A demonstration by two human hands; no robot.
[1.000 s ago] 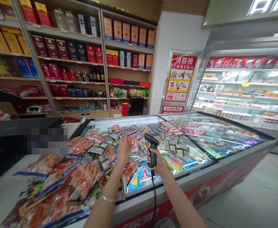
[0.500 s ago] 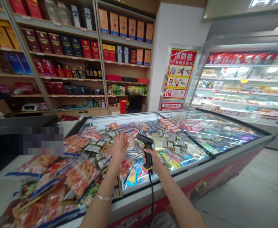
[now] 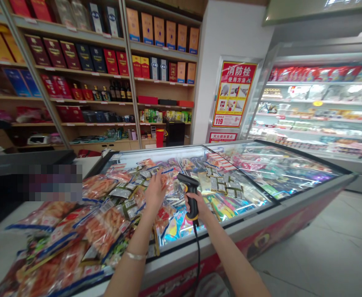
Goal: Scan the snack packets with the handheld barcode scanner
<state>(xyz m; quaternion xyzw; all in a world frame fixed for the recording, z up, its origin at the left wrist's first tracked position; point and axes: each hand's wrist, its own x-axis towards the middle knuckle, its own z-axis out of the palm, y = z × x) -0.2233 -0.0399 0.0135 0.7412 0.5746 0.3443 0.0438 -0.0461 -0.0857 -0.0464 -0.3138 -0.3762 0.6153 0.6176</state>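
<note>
The right hand (image 3: 201, 204) is gripping a black-and-yellow pistol-shaped scanner (image 3: 191, 188). Clear plastic orange-filled bags (image 3: 106, 227) are lying beside the left hand (image 3: 155, 192), its grip unclear.

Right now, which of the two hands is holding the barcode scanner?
The right hand: it is wrapped around the black-and-yellow barcode scanner. The left hand, on the side with the pale bracelet, is apart from the scanner.
</note>
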